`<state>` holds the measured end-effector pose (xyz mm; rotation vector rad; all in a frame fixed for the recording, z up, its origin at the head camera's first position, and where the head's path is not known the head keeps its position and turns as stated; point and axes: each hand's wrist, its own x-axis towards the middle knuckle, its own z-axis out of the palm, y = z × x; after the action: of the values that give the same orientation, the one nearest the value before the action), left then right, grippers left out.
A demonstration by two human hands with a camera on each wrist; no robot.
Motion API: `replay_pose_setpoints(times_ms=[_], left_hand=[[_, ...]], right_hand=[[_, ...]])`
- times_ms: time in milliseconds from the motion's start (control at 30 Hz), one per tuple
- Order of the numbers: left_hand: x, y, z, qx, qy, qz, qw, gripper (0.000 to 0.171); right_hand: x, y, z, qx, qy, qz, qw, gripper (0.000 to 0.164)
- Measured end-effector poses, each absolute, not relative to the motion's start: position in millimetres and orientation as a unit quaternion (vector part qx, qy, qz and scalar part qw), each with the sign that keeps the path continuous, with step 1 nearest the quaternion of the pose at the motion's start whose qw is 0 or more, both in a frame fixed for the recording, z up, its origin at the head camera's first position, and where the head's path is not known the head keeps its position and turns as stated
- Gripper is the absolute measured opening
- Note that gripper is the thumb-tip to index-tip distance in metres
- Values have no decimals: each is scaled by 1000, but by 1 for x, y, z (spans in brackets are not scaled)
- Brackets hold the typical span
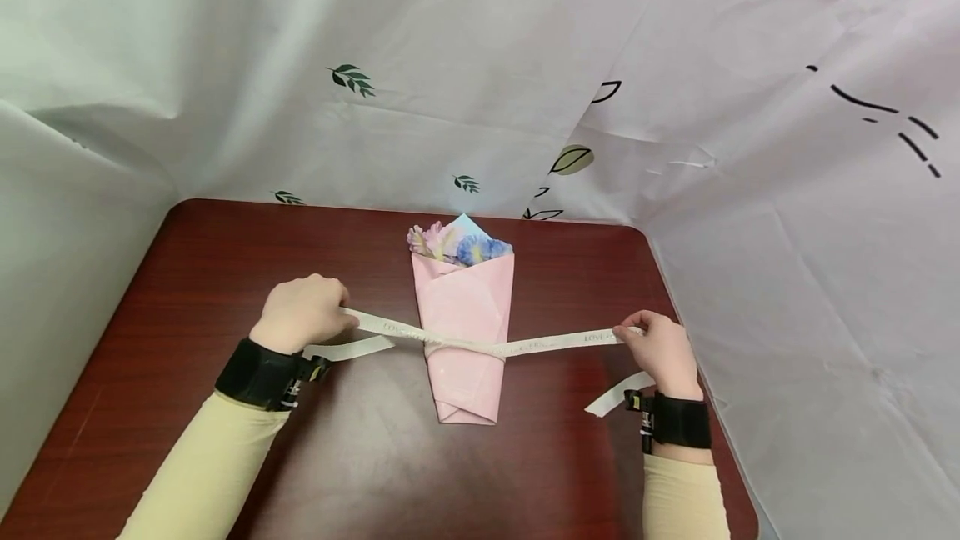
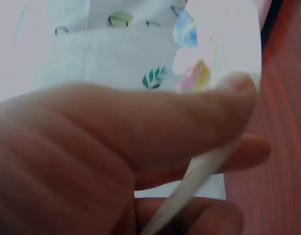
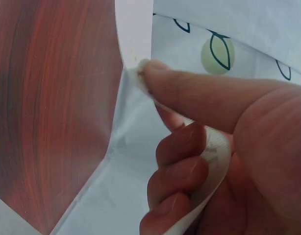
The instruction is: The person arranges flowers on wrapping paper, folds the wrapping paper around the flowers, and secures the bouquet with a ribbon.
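Note:
A bouquet in pink wrapping paper (image 1: 468, 307) lies on the table, its pink and blue flowers (image 1: 474, 249) toward the back. Across its lower half runs a white printed ribbon (image 1: 551, 344), drawn out to both sides. My left hand (image 1: 303, 311) pinches the ribbon left of the bouquet, and a loose tail hangs below that hand. On the right, my right hand (image 1: 660, 352) pinches the other length between thumb and forefinger. In the right wrist view the ribbon (image 3: 135, 36) passes through the pinch and down across the palm.
The dark red-brown table (image 1: 360, 473) has rounded back corners. Pale patterned sheeting (image 1: 450, 65) hangs behind it and along both sides. Each wrist wears a black strap (image 1: 258, 375) with a small camera.

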<state>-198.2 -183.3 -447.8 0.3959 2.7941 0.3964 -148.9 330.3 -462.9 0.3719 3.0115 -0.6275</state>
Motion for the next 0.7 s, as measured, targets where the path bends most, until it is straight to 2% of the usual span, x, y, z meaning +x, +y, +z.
replay_pose_setpoints(times_ms=[233,333,500,567,700], left_hand=[[-196,-192,-455,140,971,153,121,20],[-197,-188,-466,138,974,140,114,12],[-198,-153,-497,207,966,146,62,51],[-196,-134,-511,238,952,187,49,46],[-194,-107,-531,266,921,277,64,21]], right_hand=[[-149,331,-465,129,970,-206,21,23],[-147,330,-469,106,975,-193,18,28],[-146,299,-491,-32,986,-162,10,55],[-148,278,-502,-101,978,-179,23,55],[-151,244,-520,-179,952,-239,60,34]])
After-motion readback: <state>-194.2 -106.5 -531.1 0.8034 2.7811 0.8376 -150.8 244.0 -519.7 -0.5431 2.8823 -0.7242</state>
